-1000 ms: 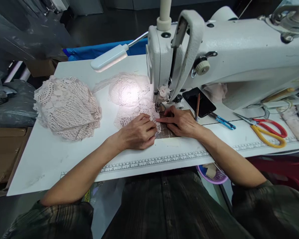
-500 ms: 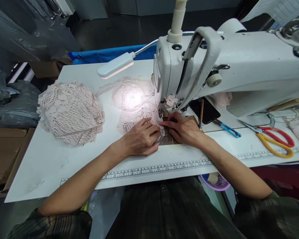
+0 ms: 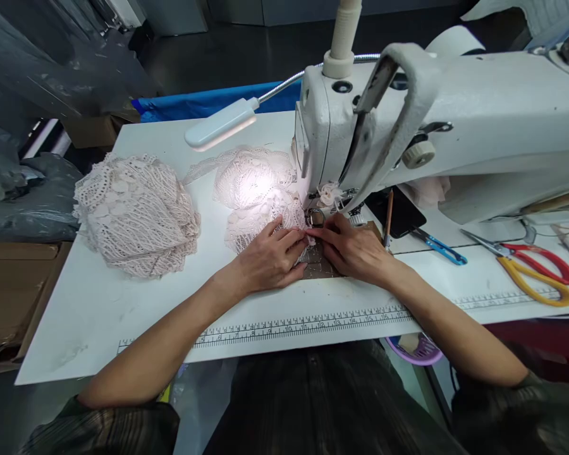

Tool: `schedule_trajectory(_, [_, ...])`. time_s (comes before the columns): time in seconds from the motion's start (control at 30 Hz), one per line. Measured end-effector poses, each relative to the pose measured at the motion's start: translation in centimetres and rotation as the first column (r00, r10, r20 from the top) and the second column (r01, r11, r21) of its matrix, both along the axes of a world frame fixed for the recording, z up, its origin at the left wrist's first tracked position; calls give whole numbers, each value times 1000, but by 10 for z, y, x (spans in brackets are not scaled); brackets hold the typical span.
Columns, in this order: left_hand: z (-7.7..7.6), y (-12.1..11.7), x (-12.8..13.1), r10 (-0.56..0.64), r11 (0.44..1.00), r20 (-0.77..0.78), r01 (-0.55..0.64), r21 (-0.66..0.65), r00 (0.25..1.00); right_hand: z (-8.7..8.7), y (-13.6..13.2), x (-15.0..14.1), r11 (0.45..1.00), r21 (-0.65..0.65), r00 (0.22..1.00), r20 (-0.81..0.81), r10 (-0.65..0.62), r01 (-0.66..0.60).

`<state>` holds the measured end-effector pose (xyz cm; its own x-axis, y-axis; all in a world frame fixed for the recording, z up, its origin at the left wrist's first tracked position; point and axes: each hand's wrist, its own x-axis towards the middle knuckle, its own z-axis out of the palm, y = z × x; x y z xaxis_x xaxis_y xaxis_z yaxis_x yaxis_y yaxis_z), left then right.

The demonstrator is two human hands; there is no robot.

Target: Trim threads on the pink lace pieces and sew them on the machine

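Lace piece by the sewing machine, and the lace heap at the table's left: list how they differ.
The lace piece lies low and spread out, while the lace heap is bunched into a thick mound.
The left hand touches the lace piece; neither hand touches the lace heap.
The lamp throws a bright spot on the lace piece, not the lace heap.
Both are pale, openwork lace.

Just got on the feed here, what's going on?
A person's left hand lies on the near edge of some pale lace, and the right hand reaches in to meet it, just in front of the sewing machine. How firm either grip is can't be made out. A lamp lights the lace, a bunched lace pile lies to the left and scissors to the right.
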<state>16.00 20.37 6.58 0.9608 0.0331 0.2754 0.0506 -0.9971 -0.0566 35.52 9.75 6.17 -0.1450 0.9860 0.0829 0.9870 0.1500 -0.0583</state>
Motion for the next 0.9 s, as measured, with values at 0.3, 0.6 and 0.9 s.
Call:
schedule_trajectory(0.3, [-4, 11, 2, 11, 999, -29, -12, -49, 1000, 0, 3, -2, 998, 60, 1000, -5, 7, -6])
schedule_trajectory(0.6, [-4, 16, 4, 42, 992, -34, -46, -121, 999, 2, 0, 1, 996, 60, 996, -65, 65, -61])
schedule_trajectory(0.9, [1, 24, 9, 57, 984, -60, -66, -163, 997, 11, 7, -8, 997, -69, 999, -22, -28, 27])
